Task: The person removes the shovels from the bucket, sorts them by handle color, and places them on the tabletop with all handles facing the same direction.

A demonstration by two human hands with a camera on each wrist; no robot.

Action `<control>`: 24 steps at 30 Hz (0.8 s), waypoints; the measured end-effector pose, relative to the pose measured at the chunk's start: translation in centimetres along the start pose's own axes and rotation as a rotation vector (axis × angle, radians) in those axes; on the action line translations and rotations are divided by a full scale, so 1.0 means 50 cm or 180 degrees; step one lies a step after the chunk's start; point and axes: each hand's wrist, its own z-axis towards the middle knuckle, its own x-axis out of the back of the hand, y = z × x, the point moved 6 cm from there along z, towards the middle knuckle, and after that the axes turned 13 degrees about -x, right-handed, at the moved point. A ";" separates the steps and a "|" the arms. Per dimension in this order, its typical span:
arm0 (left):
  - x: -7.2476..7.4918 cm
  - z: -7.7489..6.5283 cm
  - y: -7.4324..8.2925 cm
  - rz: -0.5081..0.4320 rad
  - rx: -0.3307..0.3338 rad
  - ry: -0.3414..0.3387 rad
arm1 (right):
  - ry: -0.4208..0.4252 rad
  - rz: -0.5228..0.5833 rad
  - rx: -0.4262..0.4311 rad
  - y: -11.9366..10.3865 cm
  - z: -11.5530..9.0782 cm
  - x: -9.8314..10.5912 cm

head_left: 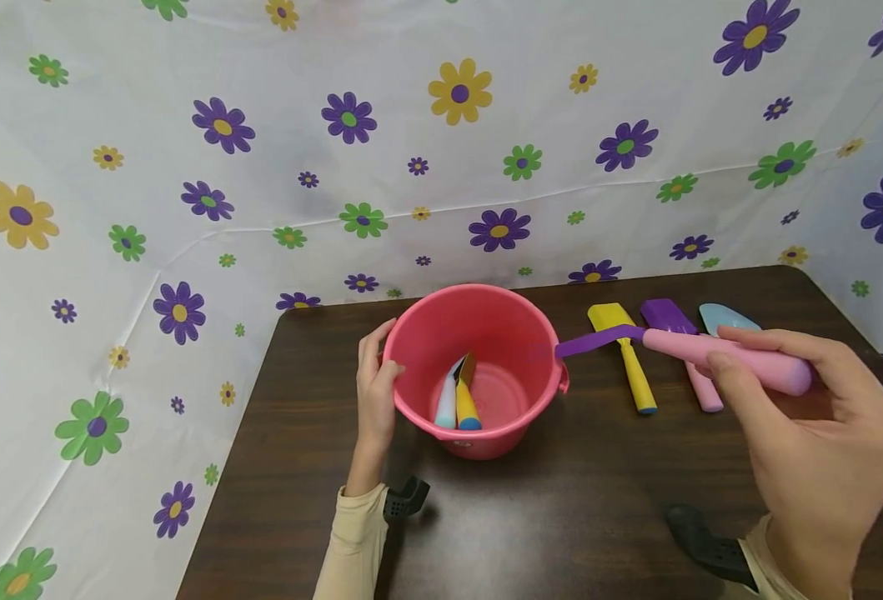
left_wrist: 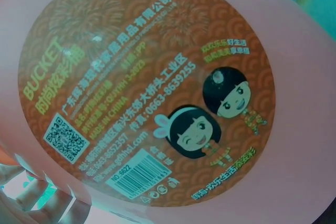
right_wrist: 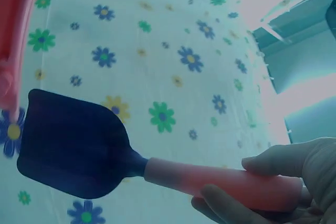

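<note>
A pink bucket (head_left: 479, 447) stands upright on the table. My left hand (head_left: 376, 392) grips its left rim, the thumb over the edge and the fingers along the outside. Inside lie a tool with a light blue handle (head_left: 447, 407) and one with a yellow, blue-ended handle (head_left: 467, 408); their heads are partly hidden. With thumb and fingers, my right hand (head_left: 824, 442) holds a toy shovel (right_wrist: 76, 145) by its pink handle. Its purple blade points left, near the bucket's right rim. The left wrist view is filled by a round label (left_wrist: 152, 98) on the bucket.
On the table's right side lie a yellow shovel (head_left: 631, 362), a purple shovel with a pink handle (head_left: 666, 315) and a light blue tool (head_left: 722, 318), partly covered by my right hand. The dark wooden table (head_left: 546, 517) backs onto a flower-patterned sheet (head_left: 276, 167).
</note>
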 end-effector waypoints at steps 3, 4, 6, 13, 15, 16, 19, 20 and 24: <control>0.000 -0.002 0.000 0.0011 0.0019 0.0028 | 0.0013 -0.0237 0.0030 0.005 0.003 0.010; 0.001 -0.003 -0.001 0.0012 0.0031 0.0038 | 0.0001 -0.0334 0.0044 0.007 0.003 0.012; 0.002 -0.004 -0.001 0.0011 0.0048 0.0050 | -0.0025 -0.0421 0.0061 0.010 0.003 0.017; 0.001 -0.006 -0.003 -0.0015 0.0064 0.0040 | -0.0118 -0.1045 0.0142 0.023 0.001 0.036; 0.000 -0.007 -0.003 -0.0020 0.0065 0.0036 | -0.0145 -0.1202 0.0178 0.027 -0.001 0.043; -0.001 -0.006 -0.003 -0.0027 0.0062 0.0037 | -0.0167 -0.1230 0.0195 0.030 -0.001 0.046; -0.001 -0.004 -0.001 -0.0048 0.0052 0.0048 | -0.0232 -0.1356 0.0233 0.036 -0.002 0.056; -0.001 -0.003 0.000 -0.0050 0.0049 0.0050 | -0.0231 -0.1393 0.0245 0.038 -0.002 0.059; -0.002 -0.001 0.002 -0.0043 0.0049 0.0041 | -0.0300 -0.1583 0.0256 0.049 -0.002 0.068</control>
